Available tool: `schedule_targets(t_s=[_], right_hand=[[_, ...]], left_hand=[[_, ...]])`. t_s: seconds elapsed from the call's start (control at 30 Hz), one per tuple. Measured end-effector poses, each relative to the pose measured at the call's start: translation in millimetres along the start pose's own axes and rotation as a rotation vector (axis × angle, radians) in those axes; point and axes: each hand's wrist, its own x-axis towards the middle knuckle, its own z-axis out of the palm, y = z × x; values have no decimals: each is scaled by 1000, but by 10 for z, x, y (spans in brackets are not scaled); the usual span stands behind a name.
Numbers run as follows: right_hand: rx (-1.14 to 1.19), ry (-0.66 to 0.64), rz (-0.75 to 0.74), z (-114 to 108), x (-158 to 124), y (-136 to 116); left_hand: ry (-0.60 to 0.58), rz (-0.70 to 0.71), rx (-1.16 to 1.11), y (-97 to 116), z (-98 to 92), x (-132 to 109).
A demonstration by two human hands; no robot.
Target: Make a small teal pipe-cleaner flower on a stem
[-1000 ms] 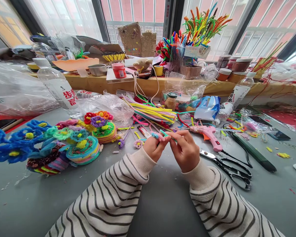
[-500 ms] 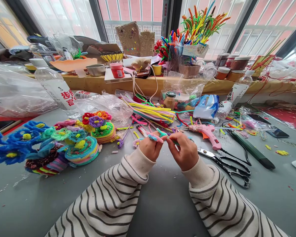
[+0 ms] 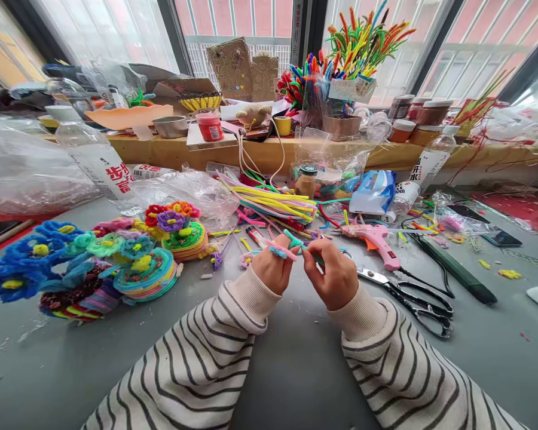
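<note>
Both my hands meet above the grey table (image 3: pixel 296 358), in striped sleeves. My left hand (image 3: pixel 273 269) is closed round a small pipe-cleaner flower (image 3: pixel 283 247) with pink, blue and teal parts. My right hand (image 3: pixel 334 275) pinches a teal-green pipe cleaner (image 3: pixel 305 249) that runs into that flower. The fingertips of the two hands nearly touch. Just beyond them lies a loose bundle of yellow and pink pipe cleaners (image 3: pixel 278 203).
Finished pipe-cleaner flowers and coiled mats (image 3: pixel 116 263) lie at the left. A pink glue gun (image 3: pixel 374 237), black scissors (image 3: pixel 412 298) and a dark green rod (image 3: pixel 457 275) lie at the right. Water bottles (image 3: pixel 98 158), plastic bags and a cluttered wooden shelf (image 3: pixel 269 152) stand behind.
My hands have drawn slightly nearer to me and turned the flower; the teal loop now stands up above my left fingers. The view has shifted a little.
</note>
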Motion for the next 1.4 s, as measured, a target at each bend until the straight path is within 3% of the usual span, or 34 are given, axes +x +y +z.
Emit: schedule_targets(t_s=[0.13, 0.37, 0.57, 0.83, 1.07, 1.17, 1.27, 1.4], right_hand=[[23, -1, 43, 9, -3, 3], [46, 22, -26, 2, -14, 9], [59, -70, -48, -28, -8, 0], [-7, -4, -65, -4, -3, -19], [-18, -11, -9, 17, 2, -28], [3, -82, -27, 6, 21, 0], [32, -222, -149, -25, 35, 34], [24, -328, -179, -56, 44, 70]], left_hand=[[16, 25, -21, 1, 2, 3], [-19, 51, -106, -10, 3, 12], [-43, -13, -211, -6, -22, 4], [28, 34, -40, -6, 37, -9], [-6, -76, 132, -39, 40, -19], [26, -43, 140, -84, 55, -20], [73, 33, 86, -128, 70, -15], [63, 93, 4, -175, 58, 4]])
